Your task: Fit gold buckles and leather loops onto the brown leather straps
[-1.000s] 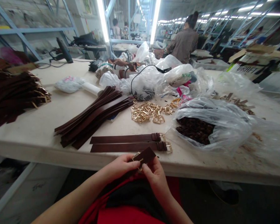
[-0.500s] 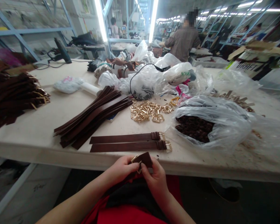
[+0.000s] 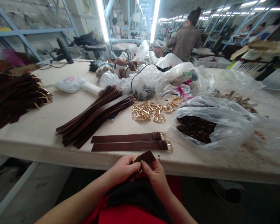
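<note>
Tilting a little more than in the earlier frame, the brown strap's short end is slanting up rightward, below the paired straps. The right hand is gripping nearer that end; the left hand is pinching it beside the gold buckle.

left hand and right hand hide parts of the buckle and strap; the left edge cuts off a strap pile; far people are blurred; loose straps mostly hide a blue thing
</note>
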The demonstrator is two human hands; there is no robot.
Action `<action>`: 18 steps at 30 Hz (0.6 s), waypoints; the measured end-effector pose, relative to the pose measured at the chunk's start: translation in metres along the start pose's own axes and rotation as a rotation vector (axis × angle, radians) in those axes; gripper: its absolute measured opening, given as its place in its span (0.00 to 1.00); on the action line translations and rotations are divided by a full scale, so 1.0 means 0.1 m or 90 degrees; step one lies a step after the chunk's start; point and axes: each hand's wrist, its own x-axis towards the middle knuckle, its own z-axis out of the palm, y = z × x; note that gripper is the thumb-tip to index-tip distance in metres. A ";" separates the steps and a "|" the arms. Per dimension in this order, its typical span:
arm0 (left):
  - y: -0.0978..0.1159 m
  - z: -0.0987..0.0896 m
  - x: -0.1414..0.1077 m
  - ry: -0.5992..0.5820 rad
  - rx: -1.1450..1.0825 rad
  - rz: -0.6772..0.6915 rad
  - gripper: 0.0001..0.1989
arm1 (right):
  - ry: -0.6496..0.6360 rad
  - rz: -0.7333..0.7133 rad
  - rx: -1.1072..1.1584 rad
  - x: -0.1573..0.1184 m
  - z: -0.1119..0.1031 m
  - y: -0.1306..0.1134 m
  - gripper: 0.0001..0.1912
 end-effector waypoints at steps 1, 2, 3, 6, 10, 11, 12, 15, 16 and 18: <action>-0.01 0.00 0.00 0.000 0.004 0.002 0.07 | -0.004 0.011 0.016 0.01 0.01 0.01 0.11; -0.01 0.00 0.00 -0.001 0.007 0.006 0.07 | -0.007 -0.011 0.001 0.01 0.01 0.02 0.10; -0.01 0.00 0.00 -0.001 0.009 0.012 0.07 | -0.008 -0.058 -0.040 0.01 0.00 0.02 0.09; 0.00 0.01 -0.02 0.011 0.023 0.028 0.06 | -0.011 -0.203 -0.175 0.00 -0.03 0.00 0.09; 0.00 0.03 -0.01 0.031 0.051 0.022 0.05 | -0.007 -0.184 -0.179 0.02 -0.03 0.02 0.07; 0.00 0.03 -0.01 0.034 0.060 0.019 0.05 | -0.001 -0.147 -0.146 0.03 -0.02 0.04 0.06; 0.01 0.02 0.00 0.035 0.070 0.016 0.05 | 0.003 -0.101 -0.101 0.05 -0.01 0.05 0.06; 0.04 -0.03 -0.03 0.003 0.097 0.024 0.05 | 0.004 0.042 0.046 0.08 0.01 0.07 0.09; 0.05 -0.06 -0.05 -0.021 0.104 0.031 0.06 | 0.002 0.076 0.082 0.09 0.01 0.07 0.11; 0.08 -0.12 -0.09 -0.067 0.115 0.044 0.08 | -0.008 0.125 0.127 0.08 0.01 0.04 0.12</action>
